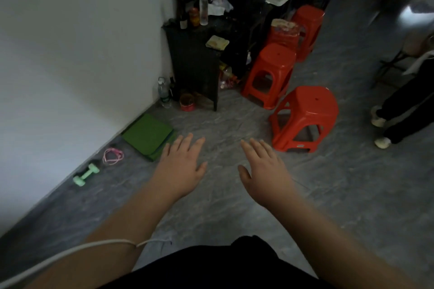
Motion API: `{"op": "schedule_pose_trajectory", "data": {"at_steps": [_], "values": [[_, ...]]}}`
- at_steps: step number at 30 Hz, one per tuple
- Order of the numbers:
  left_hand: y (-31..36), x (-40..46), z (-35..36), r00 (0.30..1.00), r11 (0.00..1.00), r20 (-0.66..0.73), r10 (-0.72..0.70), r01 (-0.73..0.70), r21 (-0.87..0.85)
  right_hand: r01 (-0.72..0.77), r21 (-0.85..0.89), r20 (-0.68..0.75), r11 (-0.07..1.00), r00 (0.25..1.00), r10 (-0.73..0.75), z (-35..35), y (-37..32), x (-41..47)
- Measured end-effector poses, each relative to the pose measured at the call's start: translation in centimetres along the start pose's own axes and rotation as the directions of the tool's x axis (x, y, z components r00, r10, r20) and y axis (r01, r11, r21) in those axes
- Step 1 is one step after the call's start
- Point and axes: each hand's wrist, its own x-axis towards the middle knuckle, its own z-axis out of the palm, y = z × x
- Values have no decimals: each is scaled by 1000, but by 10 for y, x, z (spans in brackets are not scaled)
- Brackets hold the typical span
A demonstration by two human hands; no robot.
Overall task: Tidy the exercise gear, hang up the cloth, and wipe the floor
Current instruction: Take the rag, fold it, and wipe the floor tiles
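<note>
Left grip [182, 166], right grip [263, 166]: both open, empty, above floor [234, 206] | green mat [148, 135] just beside left grip | pink rope [112, 155], dumbbell [85, 175] left of mat, along wall [70, 54]

No text, brand, number or sign can be read anywhere. The bottles [203, 8] on the dark surface [187, 54] carry labels, as does the bottle on the floor [164, 92] by the wall, but all are too blurred to make out. A small tag on the lower rim of the nearest red stool [305, 115] is likewise illegible.
</note>
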Motion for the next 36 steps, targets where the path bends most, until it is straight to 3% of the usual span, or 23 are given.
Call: {"op": "schedule_pose_trajectory", "data": {"at_steps": [9,15,22,28,32,36], "values": [[-50,228,-30,998,998,-5,-68,68,-2,20,9,30,1000,999,-21,-3,45,242],[-80,369,-78,993,992,19,-116,115,57,137,9,115,991,984,-137,-33,59,416],[-109,511,-110,991,991,-9,-136,136,-21,180,8,140,984,974,-179,-50,63,573],[-153,664,-109,998,997,31,-61,62,-46,109,-6,148,994,983,-107,-29,85,705],[-183,770,-113,986,997,162,-35,47,-68,18,-33,206,999,979,-11,-13,102,789],[-203,855,-105,981,999,188,47,-41,-35,-29,-63,259,998,965,45,8,119,861]]}}
